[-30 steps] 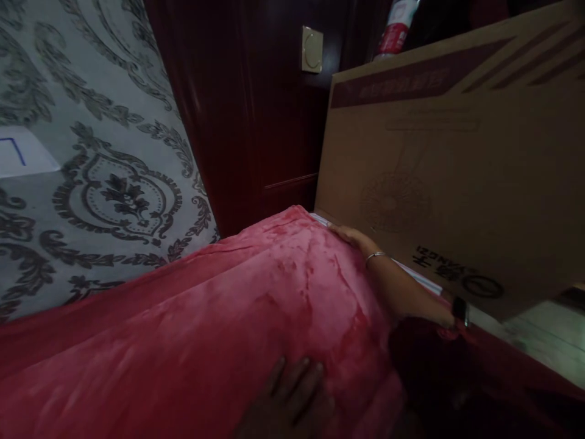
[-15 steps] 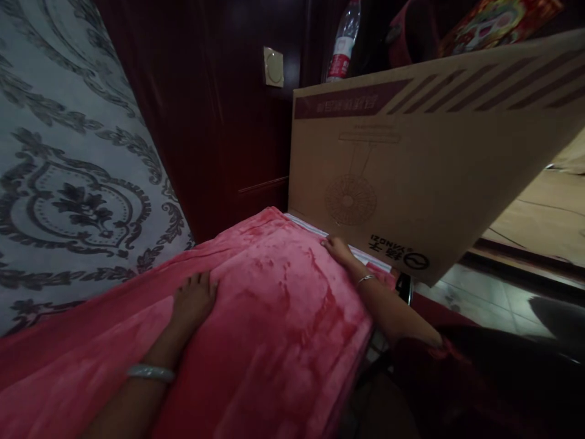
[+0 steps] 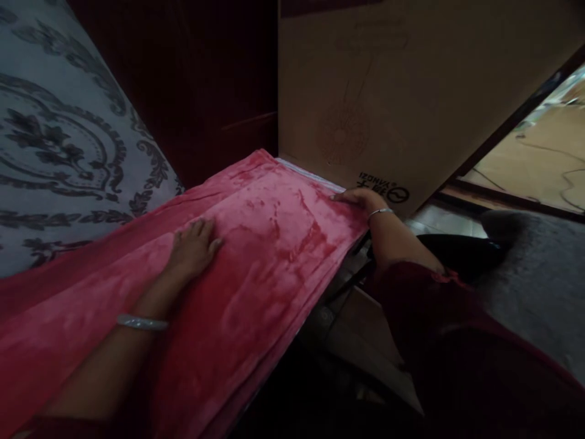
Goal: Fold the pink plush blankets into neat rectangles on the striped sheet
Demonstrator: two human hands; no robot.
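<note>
The left hand [image 3: 194, 247] is laid flat, fingers spread, on the red blanket [image 3: 256, 256] at centre frame. The right hand [image 3: 361, 198] is curled over the blanket's far corner, beside the cardboard box [image 3: 411, 110] at upper right. The plush cloth could be dragged off its edge if pulled unevenly.

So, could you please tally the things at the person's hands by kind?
Red blankets: 1
Cardboard boxes: 1
Hands: 2, left hand and right hand
Bracelets: 2, and
Total: 6
</note>
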